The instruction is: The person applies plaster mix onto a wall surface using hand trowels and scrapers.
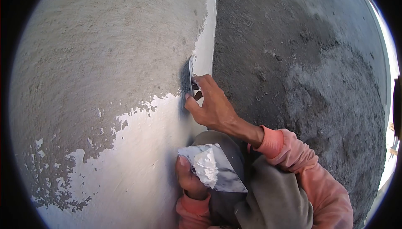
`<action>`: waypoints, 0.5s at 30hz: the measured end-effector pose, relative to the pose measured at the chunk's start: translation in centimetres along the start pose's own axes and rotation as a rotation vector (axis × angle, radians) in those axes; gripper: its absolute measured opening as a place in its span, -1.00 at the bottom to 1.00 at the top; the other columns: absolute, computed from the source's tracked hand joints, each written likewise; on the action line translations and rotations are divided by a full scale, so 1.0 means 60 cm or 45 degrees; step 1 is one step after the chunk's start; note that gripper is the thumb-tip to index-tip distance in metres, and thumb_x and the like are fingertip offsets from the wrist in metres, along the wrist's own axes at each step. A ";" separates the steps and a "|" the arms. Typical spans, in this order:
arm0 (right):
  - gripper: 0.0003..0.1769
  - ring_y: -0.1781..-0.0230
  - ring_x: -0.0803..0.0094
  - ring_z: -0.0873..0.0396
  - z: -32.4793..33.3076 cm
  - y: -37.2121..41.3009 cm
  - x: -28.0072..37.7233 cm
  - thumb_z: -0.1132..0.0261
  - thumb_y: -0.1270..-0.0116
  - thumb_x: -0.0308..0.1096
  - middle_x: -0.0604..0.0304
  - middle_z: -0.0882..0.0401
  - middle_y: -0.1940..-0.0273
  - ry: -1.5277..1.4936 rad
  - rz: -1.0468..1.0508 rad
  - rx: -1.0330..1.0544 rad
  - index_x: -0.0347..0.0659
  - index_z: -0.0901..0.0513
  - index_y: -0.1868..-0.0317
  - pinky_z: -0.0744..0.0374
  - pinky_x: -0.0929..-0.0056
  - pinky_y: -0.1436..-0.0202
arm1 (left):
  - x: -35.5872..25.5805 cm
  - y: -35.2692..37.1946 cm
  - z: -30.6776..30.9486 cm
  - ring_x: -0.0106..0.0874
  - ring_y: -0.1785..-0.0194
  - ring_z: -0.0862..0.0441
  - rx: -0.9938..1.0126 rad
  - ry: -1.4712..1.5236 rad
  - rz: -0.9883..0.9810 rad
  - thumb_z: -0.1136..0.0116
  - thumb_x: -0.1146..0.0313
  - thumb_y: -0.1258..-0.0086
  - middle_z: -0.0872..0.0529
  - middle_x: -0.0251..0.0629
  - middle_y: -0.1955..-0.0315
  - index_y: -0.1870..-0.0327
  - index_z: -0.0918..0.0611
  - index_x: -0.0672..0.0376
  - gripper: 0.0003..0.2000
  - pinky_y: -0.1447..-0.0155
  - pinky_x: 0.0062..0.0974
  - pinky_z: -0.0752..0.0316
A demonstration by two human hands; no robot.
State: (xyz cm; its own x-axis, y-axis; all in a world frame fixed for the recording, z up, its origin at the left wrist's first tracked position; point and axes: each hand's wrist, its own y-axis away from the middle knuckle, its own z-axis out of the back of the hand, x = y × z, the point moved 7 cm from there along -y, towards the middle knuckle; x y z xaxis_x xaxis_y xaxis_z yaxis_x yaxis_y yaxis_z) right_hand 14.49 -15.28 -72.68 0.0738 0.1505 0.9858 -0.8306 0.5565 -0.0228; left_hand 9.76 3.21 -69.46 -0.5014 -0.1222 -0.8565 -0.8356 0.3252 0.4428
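My right hand (212, 103) grips a trowel (189, 78) by its handle, its thin blade edge-on against the wall near the corner. My left hand (190, 178) holds a marbled square tile (230, 174) from its left side, with the thumb lying on top. On the tile sits a heap of white putty (206, 168). White coating (146, 145) covers the lower part of the left wall and a narrow strip (204, 40) up the corner. Bare grey plaster (113, 40) shows above it. The trowel handle is mostly hidden by my fingers.
A rough dark grey cement wall (268, 61) meets the left wall at the corner and runs close along my right side. My knee and trousers (272, 187) are below the tile. Bright light shows past the far right edge.
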 end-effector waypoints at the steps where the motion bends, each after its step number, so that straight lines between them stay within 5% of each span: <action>1: -0.39 0.25 0.04 -0.56 0.005 -0.002 0.020 -0.21 -0.29 -0.26 -0.25 -0.42 0.04 0.018 0.004 0.017 -0.63 -0.39 -0.18 -0.56 0.19 0.10 | -0.003 0.002 -0.004 -0.20 0.04 -0.65 0.025 -0.003 -0.012 0.11 -0.07 -0.49 -0.67 0.01 0.11 0.00 -0.54 0.42 -0.43 -0.09 -0.26 -0.54; 4: -0.41 0.26 0.16 -0.58 0.027 -0.006 0.062 -0.20 -0.30 -0.26 -0.22 -0.50 0.09 -0.054 -0.024 0.076 -0.64 -0.40 -0.15 -0.56 0.28 0.13 | -0.014 0.012 -0.026 -0.29 -0.06 -0.60 0.294 0.245 -0.083 0.21 0.06 -0.59 -0.64 -0.10 0.04 -0.09 -0.52 0.35 -0.54 -0.21 -0.30 -0.44; 7: -0.48 0.24 0.39 -0.57 0.068 -0.006 0.083 -0.21 -0.31 -0.26 -0.06 -0.61 0.17 -0.345 -0.320 0.254 -0.56 -0.47 -0.12 -0.53 0.40 0.18 | -0.018 0.009 -0.026 -0.26 -0.06 -0.61 0.287 0.191 -0.087 0.23 0.05 -0.59 -0.64 -0.07 0.03 -0.11 -0.52 0.37 -0.51 -0.21 -0.28 -0.46; 10: -0.60 0.23 0.56 -0.52 0.123 -0.006 0.088 -0.19 -0.34 -0.33 0.17 -0.66 0.22 -0.582 -0.382 0.162 -0.44 -0.55 -0.09 -0.49 0.50 0.20 | -0.016 0.004 -0.024 -0.19 -0.01 -0.67 0.065 0.200 -0.002 0.15 0.05 -0.55 -0.66 0.04 0.04 -0.09 -0.51 0.45 -0.49 -0.14 -0.26 -0.55; 15: -0.71 0.29 0.62 -0.48 0.226 0.014 0.164 -0.16 -0.39 -0.45 0.32 -0.62 0.19 -0.587 -0.271 0.018 -0.35 -0.58 -0.07 -0.47 0.55 0.21 | -0.060 0.008 -0.088 -0.35 -0.03 -0.66 0.230 0.244 0.015 0.22 0.15 -0.63 -0.65 -0.07 -0.01 -0.19 -0.47 0.43 -0.55 -0.13 -0.39 -0.56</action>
State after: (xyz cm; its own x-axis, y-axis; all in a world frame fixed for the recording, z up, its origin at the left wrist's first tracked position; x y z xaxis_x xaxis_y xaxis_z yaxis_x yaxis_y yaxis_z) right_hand 7.05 -24.43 -60.73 -0.0063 -0.3431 0.9393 -0.8311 0.5242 0.1859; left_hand 9.95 -1.16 -64.77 -0.5588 -0.2870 -0.7781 -0.7844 0.4876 0.3834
